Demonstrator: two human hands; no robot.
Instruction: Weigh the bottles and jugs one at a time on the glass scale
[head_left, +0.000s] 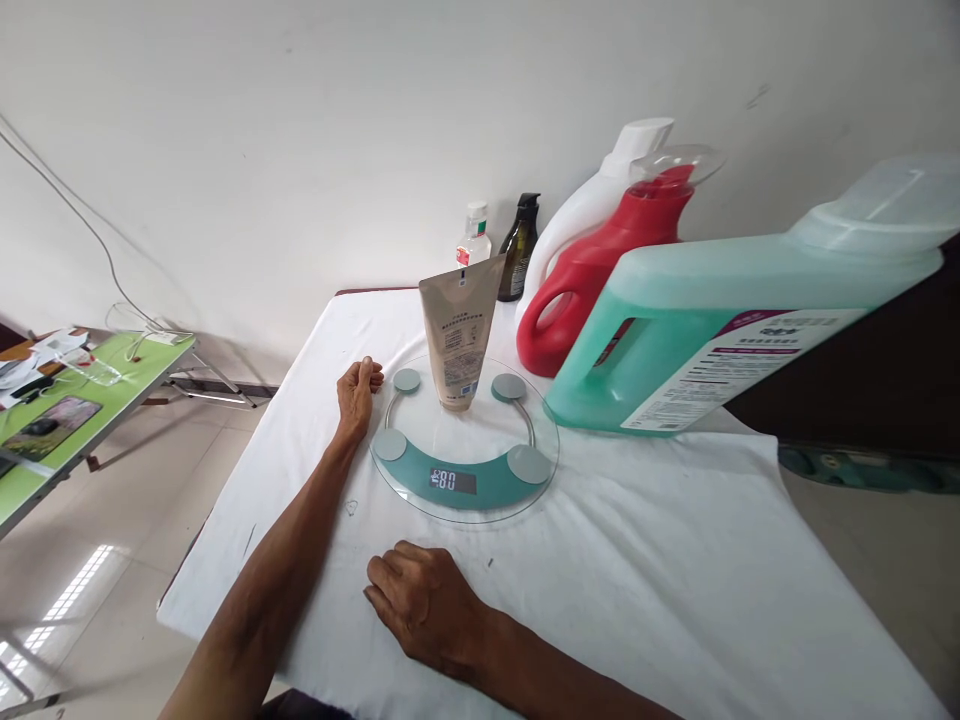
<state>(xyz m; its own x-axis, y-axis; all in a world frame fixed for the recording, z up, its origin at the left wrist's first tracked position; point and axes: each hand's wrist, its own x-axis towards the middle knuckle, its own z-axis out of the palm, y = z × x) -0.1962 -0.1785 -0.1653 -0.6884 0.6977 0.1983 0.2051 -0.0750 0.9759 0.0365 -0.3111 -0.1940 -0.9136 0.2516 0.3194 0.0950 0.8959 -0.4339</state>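
A beige tube (459, 330) stands cap-down in the middle of a round glass scale (465, 478) with a teal band and a lit display. My left hand (357, 392) rests on the white cloth beside the scale's left rim, fingers curled with nothing in them. In front of the scale, my right hand (424, 600) lies knuckles-up on the cloth, fingers folded, holding nothing.
The table wears a white cloth (637, 560). Behind the scale stand a teal jug (720, 330), a red jug (600, 275), a white jug (592, 200), a dark pump bottle (519, 250) and a small clear bottle (474, 238). A green table (82, 400) stands at left.
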